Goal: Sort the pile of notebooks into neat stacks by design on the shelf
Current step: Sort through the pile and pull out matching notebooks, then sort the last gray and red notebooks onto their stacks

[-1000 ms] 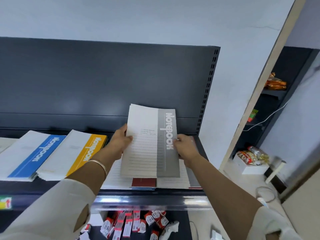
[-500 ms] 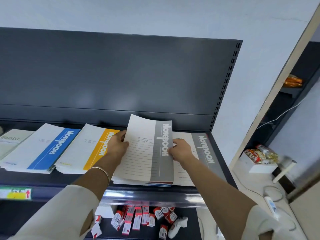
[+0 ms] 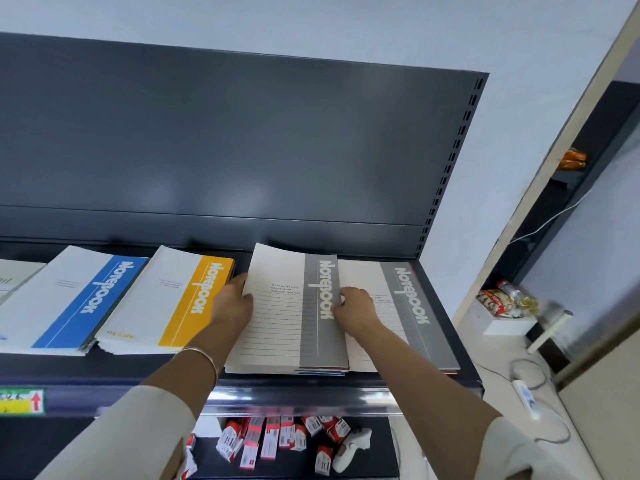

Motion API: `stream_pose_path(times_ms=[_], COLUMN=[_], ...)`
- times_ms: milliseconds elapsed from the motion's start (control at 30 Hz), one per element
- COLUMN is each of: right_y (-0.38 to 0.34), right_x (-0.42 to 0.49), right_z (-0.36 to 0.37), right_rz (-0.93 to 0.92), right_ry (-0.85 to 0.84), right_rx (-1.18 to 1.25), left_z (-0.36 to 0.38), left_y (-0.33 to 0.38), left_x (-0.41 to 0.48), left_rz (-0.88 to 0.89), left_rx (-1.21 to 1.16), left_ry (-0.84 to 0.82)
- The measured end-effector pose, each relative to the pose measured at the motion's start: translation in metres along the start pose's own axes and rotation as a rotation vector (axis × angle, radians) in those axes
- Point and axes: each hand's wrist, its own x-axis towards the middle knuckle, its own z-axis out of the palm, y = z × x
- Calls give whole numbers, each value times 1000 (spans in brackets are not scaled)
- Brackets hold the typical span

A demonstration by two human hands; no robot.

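Note:
A grey-striped notebook [image 3: 291, 306] lies on top of a mixed pile [image 3: 322, 370] on the dark shelf [image 3: 138, 372]. My left hand [image 3: 232, 303] grips its left edge, and my right hand [image 3: 356, 306] grips its right edge over the grey band. A second grey-striped notebook [image 3: 408, 306] lies flat just to the right. Left of my hands sits a yellow-striped stack [image 3: 169, 299], then a blue-striped stack [image 3: 79, 299]. Coloured edges of other notebooks peek out under the pile.
A pale notebook [image 3: 17, 278] shows at the far left edge. The shelf's dark back panel [image 3: 242, 150] rises behind. Red-and-white small boxes [image 3: 270, 441] fill the lower shelf. Snacks on a white box [image 3: 505, 306] and a cable lie to the right.
Both hands lowered the grey-striped notebook from a raised, tilted hold onto the pile. The second grey-striped notebook to the right came into view.

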Motion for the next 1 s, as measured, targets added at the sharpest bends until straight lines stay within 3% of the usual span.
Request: stream_pose_path(times_ms=[633, 833, 1000], right_y=[-4, 9, 40], right_x=[2, -3, -9], right_z=[-9, -28, -53], right_rz=[-21, -142, -119], right_ry=[-62, 16, 87], right_rx=[-43, -100, -216], left_z=[6, 15, 43], left_y=[7, 22, 48], left_x=[12, 6, -8], left_rz=[-65, 124, 310], left_rx=[192, 307, 347], left_ry=[-63, -15, -102])
